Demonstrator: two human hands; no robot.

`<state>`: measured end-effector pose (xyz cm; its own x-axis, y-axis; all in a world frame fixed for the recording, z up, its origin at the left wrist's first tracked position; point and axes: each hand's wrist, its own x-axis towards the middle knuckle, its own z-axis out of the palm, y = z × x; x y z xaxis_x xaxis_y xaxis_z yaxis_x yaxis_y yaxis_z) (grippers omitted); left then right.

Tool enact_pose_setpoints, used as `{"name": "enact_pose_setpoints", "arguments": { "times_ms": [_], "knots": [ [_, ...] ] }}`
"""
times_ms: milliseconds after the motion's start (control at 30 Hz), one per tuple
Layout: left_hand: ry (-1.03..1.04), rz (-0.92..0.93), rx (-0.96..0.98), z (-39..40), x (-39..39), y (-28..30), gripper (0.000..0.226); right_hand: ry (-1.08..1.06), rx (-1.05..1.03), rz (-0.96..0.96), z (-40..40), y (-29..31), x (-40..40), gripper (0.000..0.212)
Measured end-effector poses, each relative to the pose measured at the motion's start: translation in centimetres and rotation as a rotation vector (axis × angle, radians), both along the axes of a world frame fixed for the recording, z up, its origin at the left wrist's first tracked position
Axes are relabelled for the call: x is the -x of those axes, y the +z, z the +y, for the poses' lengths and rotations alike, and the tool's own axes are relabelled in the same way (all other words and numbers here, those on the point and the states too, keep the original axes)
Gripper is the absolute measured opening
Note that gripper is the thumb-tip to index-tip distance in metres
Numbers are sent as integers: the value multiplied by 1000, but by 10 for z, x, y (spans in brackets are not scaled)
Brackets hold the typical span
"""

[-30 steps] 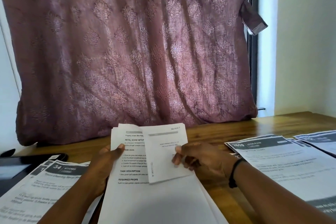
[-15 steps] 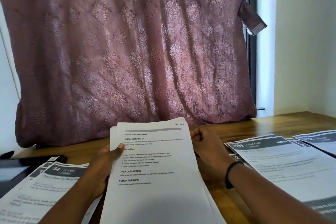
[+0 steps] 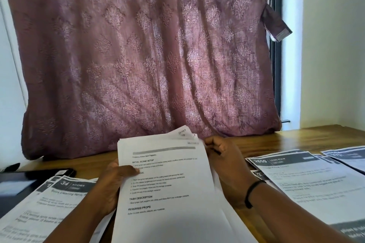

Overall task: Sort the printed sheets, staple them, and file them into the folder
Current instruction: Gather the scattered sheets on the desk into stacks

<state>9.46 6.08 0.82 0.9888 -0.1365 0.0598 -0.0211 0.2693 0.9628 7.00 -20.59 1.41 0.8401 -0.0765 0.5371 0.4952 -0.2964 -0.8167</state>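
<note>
Sheaf of printed sheets [image 3: 167, 193], held upright-tilted above the wooden table [image 3: 276, 140] at frame centre; top corners fanned at 12 o'clock. Left hand [image 3: 116, 179] at the sheaf's 9 o'clock, thumb pinching the front page; right hand [image 3: 223, 162] at 2 o'clock, fingers curled round the right edge. Flat on the table: kitchen-headed pile [image 3: 49, 207] at 8 o'clock, living-room-headed pile [image 3: 308, 183] at 3 o'clock.

Dim, soft daylight through the backlit curtain [image 3: 142, 55], wide-angle bending at edges, lower corners perhaps blurred.
</note>
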Motion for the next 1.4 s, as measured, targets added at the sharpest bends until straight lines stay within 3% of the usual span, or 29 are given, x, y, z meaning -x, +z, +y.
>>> {"name": "enact_pose_setpoints", "arguments": {
  "times_ms": [233,400,600,733,833,1033,1400],
  "knots": [
    [47,21,27,5,1,3,80,49,104,-89,-1,3,8,19],
    [27,40,12,1,4,7,61,10,90,10,-4,1,5,16],
    [57,69,3,1,6,7,78,-25,80,57,-4,1,6,11],
    [44,51,-7,-1,6,8,54,-204,225,31,-3,1,3,16],
    [47,39,-9,-1,5,8,55,-282,401,6,-2,1,3,18],
    [35,32,-35,-1,6,9,41,-268,715,-73,6,8,9,37],
    [33,-2,-47,-2,9,12,38,-221,814,-57,11,3,9,65]
  ]
}}
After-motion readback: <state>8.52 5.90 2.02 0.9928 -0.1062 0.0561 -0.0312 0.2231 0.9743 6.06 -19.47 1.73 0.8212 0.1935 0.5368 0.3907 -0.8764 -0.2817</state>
